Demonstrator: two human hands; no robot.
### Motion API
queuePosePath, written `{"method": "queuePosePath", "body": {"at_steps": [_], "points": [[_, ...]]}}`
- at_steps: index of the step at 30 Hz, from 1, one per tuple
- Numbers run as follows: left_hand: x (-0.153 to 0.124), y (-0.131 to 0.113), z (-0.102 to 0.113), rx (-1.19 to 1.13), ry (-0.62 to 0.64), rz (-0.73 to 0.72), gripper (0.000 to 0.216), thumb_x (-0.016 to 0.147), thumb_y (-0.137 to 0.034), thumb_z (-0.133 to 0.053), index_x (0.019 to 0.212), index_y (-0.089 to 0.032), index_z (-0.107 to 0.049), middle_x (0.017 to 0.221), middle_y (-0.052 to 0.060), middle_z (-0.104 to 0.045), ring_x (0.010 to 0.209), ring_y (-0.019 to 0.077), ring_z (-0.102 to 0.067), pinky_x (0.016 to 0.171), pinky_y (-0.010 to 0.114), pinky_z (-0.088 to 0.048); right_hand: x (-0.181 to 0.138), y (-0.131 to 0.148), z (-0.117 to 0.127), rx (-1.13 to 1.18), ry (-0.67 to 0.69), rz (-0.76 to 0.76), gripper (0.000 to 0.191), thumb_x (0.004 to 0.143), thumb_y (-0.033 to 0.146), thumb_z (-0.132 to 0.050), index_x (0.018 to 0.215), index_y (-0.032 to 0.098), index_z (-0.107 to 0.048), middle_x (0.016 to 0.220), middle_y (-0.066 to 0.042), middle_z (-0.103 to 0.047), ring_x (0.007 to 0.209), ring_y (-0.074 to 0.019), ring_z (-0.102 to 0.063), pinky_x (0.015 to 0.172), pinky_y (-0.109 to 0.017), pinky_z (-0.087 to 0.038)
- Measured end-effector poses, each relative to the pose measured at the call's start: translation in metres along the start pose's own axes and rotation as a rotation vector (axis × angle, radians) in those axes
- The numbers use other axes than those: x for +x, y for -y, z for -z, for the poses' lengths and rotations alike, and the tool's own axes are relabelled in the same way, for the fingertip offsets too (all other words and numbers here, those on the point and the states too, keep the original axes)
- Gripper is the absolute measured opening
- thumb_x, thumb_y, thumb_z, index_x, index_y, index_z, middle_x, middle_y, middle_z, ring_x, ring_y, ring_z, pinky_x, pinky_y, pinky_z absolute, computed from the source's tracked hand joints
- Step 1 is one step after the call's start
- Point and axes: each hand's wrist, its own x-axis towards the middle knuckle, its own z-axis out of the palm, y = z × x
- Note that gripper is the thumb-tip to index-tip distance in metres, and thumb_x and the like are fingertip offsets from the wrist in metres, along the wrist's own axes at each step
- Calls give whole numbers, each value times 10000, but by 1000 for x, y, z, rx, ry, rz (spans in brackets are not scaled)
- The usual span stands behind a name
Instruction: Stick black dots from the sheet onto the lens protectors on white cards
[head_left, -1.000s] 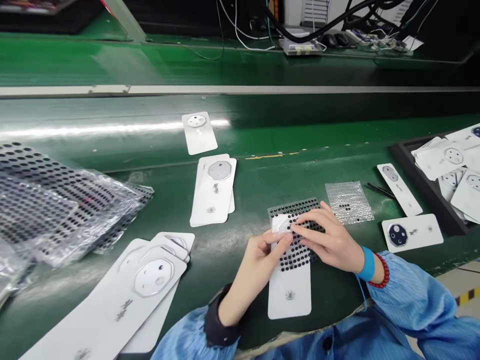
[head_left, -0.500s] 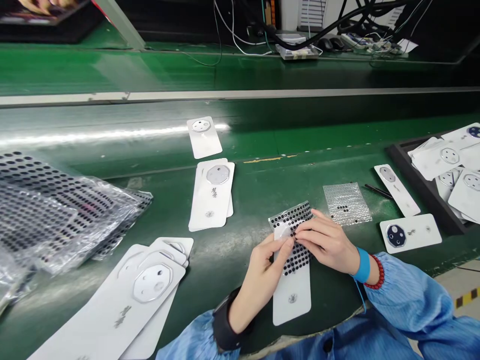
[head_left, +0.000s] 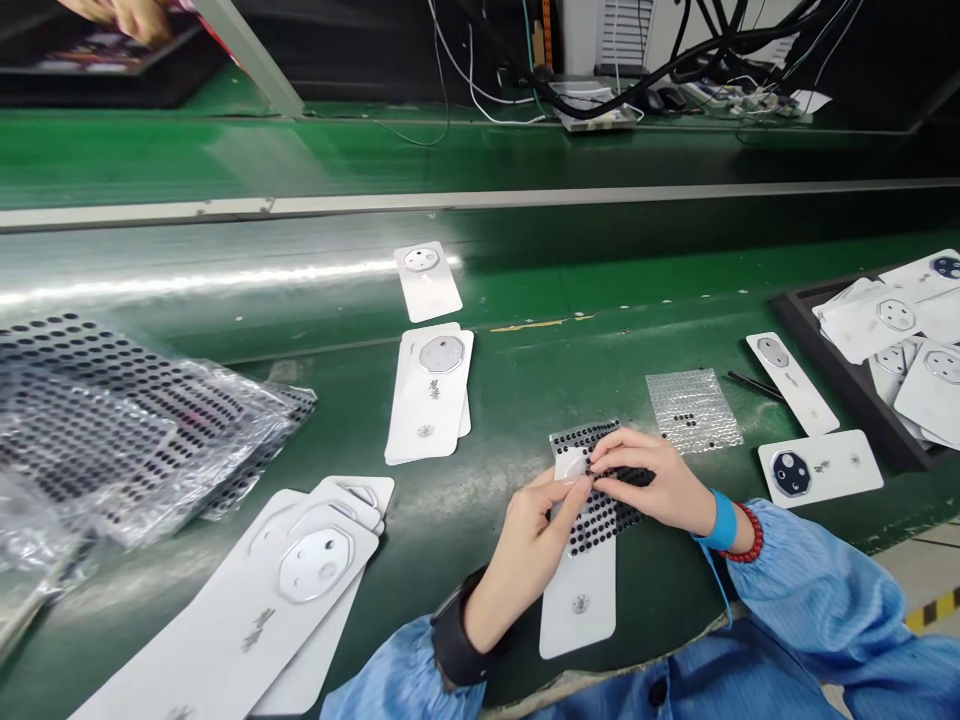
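Just in front of me a white panel (head_left: 577, 610) lies on the green bench, and a clear sheet of round black adhesive dots (head_left: 596, 525) lies across its upper part. My right hand (head_left: 671, 488) has its fingers bent over this sheet and grips it, thumb and fingertips meeting near its middle. Opposite, my left hand (head_left: 534, 530) is closed in a pinch at the same spot, fingertips almost touching those of the right. What sits between the left fingertips is too small to make out. The panel's upper face is partly hidden by the sheet and fingers.
A nearly used-up clear sheet (head_left: 694, 410) lies to the right, by a black pen-like tool (head_left: 754, 385). Loose panels (head_left: 832, 465) lie near a black tray (head_left: 892, 425). Left are panel stacks (head_left: 427, 400), (head_left: 247, 600) and bagged dot sheets (head_left: 150, 430). A co-worker's hand (head_left: 142, 18) shows top left.
The dot sheet has tilted and slid slightly under my right hand, which has turned a little. My left hand keeps its pinch. The view has shifted slightly.
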Motion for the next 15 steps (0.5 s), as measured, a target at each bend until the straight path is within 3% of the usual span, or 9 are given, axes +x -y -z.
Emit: {"method": "queuePosePath", "body": {"at_steps": [6, 12, 15], "points": [[0, -2, 1, -39, 18, 26, 454, 906, -487, -503, 733, -174, -783, 749, 70, -678, 726, 211, -559, 694, 298, -444, -2, 0, -2, -129, -74, 194, 147, 939, 186, -566, 864, 174, -692, 871, -60, -711, 779, -141, -681, 854, -347, -575], [2, -2, 1, -145, -9, 115, 446, 863, -506, -548, 669, -171, -769, 775, 68, -686, 717, 208, -554, 704, 309, -449, -10, -3, -8, -304, -111, 259, 156, 940, 159, -555, 903, 190, -704, 909, -44, -740, 800, -135, -704, 953, -370, -563], [2, 0, 0, -199, -17, 142, 434, 847, -489, -567, 633, -161, -757, 782, 67, -689, 719, 203, -569, 711, 312, -458, -13, -2, -12, -363, -146, 302, 156, 935, 134, -553, 949, 178, -702, 932, -57, -746, 828, -147, -713, 921, -345, -586]]}}
